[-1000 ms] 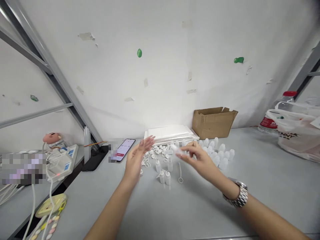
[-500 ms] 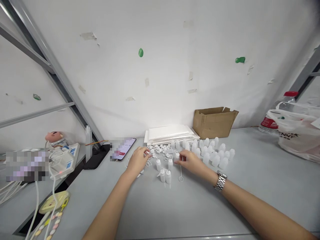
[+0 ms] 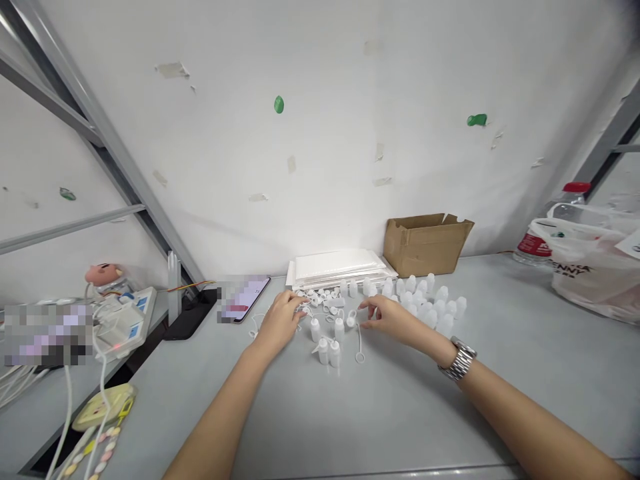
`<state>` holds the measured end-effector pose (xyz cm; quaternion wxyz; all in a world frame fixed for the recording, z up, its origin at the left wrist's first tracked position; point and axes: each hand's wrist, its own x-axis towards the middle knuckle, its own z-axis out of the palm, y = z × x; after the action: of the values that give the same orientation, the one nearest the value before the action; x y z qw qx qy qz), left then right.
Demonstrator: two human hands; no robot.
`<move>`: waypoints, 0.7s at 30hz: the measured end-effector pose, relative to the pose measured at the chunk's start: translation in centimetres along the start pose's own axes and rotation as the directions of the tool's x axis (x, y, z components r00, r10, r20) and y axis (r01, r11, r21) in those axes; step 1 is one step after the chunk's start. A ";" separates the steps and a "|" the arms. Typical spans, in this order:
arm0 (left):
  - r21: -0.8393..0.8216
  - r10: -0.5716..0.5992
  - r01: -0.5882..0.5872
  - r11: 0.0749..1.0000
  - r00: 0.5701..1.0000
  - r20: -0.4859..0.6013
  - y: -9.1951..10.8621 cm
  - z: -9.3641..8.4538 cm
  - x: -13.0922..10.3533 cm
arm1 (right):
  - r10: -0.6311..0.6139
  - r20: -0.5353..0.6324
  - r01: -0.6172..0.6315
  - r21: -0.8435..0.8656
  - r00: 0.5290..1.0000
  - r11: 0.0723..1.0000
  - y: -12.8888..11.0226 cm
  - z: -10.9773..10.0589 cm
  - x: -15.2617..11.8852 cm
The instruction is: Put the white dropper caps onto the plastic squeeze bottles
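Note:
My left hand is over the left side of a pile of small white caps with looped straps. Its thumb and fingertips close on a small white cap. My right hand has thumb and fingers apart, just right of a white piece with a ring; nothing shows between them. A strap ending in a ring lies below. Between the hands, small white dropper bottles stand upright, with two more side by side nearer me. Several translucent bottles stand beyond my right hand.
A stack of white padded envelopes lies against the wall beside an open cardboard box. A phone lies at left, near power strips and cables. A plastic bag and a red-capped bottle stand at right.
My right hand has drawn back to the right, off the small white bottle it was gripping, and its fingers have parted. My left hand has shifted slightly right. The view has moved a little.

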<state>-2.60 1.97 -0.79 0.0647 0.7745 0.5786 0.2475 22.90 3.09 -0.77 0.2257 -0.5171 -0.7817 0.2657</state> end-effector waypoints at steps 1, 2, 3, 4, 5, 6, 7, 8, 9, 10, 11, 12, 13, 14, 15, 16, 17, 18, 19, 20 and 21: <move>0.004 0.004 -0.004 1.000 1.000 0.004 0.0 0.1 0.0 | 0.020 0.011 -0.020 -0.010 1.000 1.000 0.0 -0.1 0.0; 0.008 0.007 -0.007 1.000 1.000 0.011 0.0 0.2 0.0 | 0.029 0.025 -0.028 -0.017 0.999 0.999 -0.1 -0.1 -0.1; 0.012 0.010 -0.010 1.000 1.000 0.019 0.0 0.2 0.0 | 0.026 0.042 -0.025 -0.022 0.999 0.999 -0.1 0.0 -0.1; 0.019 0.012 -0.013 1.000 1.000 0.029 0.0 0.3 -0.1 | 0.009 0.058 -0.007 -0.026 0.998 1.000 -0.2 0.2 -0.1; 0.027 0.015 -0.016 1.000 0.999 0.039 0.0 0.4 -0.1 | -0.020 0.070 0.022 -0.031 0.997 0.999 -0.2 0.4 -0.2; 0.036 0.016 -0.018 0.999 0.999 0.045 0.1 0.4 -0.1 | -0.056 0.078 0.059 -0.041 0.995 0.997 -0.2 0.6 -0.3; 0.044 0.017 -0.019 0.999 0.999 0.049 0.1 0.5 -0.1 | -0.092 0.078 0.097 -0.057 0.993 0.994 -0.3 0.7 -0.4; 0.051 0.016 -0.019 0.999 0.999 0.049 0.1 0.5 -0.2 | -0.126 0.067 0.131 -0.078 0.990 0.988 -0.3 0.7 -0.6; 0.055 0.015 -0.018 0.998 0.999 0.046 0.1 0.5 -0.2 | -0.155 0.050 0.159 -0.104 0.987 0.982 -0.5 0.6 -0.8; 0.058 0.015 -0.017 0.998 0.999 0.042 0.1 0.5 -0.2 | -0.181 0.034 0.184 -0.133 0.983 0.974 -0.6 0.4 -1.0; 0.059 0.015 -0.017 0.998 0.999 0.038 0.1 0.6 -0.2 | -0.208 0.023 0.209 -0.165 0.978 0.964 -0.9 0.2 -1.2; 0.061 0.015 -0.017 0.998 0.999 0.034 0.1 0.6 -0.2 | -0.241 0.024 0.240 -0.198 0.970 0.950 -1.2 0.0 -1.5; 0.063 0.016 -0.017 0.998 0.999 0.030 0.0 0.6 -0.2 | -0.276 0.040 0.277 -0.231 0.960 0.933 -1.4 -0.2 -1.7; 0.064 0.016 -0.017 0.998 1.000 0.024 0.0 0.6 -0.1 | -0.307 0.073 0.315 -0.265 0.949 0.911 -1.7 -0.3 -1.9; 0.065 0.017 -0.018 0.998 1.000 0.017 -0.1 0.7 -0.1 | -0.329 0.116 0.349 -0.298 0.937 0.889 -2.0 -0.4 -2.1; 0.066 0.018 -0.018 0.998 1.000 0.010 -0.1 0.7 -0.1 | -0.341 0.157 0.374 -0.331 0.927 0.866 -2.2 -0.4 -2.2; 0.067 0.020 -0.020 0.998 1.000 0.004 -0.2 0.7 0.0 | -0.343 0.192 0.391 -0.360 0.920 0.847 -2.3 -0.4 -2.2; 0.061 0.028 -0.028 0.998 1.000 0.000 -0.2 0.8 0.0 | -0.341 0.218 0.401 -0.386 0.915 0.831 -2.4 -0.3 -2.2; 0.045 0.042 -0.042 0.998 0.999 -0.002 -0.2 0.9 0.1 | -0.339 0.234 0.408 -0.407 0.911 0.817 -2.4 -0.2 -2.2; 0.015 0.061 -0.061 0.998 0.998 -0.003 -0.2 1.0 0.2 | -0.341 0.240 0.414 -0.423 0.909 0.806 -2.3 -0.2 -2.2; -0.026 0.081 -0.081 0.996 0.997 -0.004 -0.2 1.1 0.3 | -0.346 0.238 0.418 -0.431 0.908 0.800 -2.2 -0.3 -2.2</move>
<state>-2.18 2.52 -1.74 0.0637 0.7960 0.5436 0.2586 22.31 0.42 0.71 0.0833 -0.3666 -0.9251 0.0536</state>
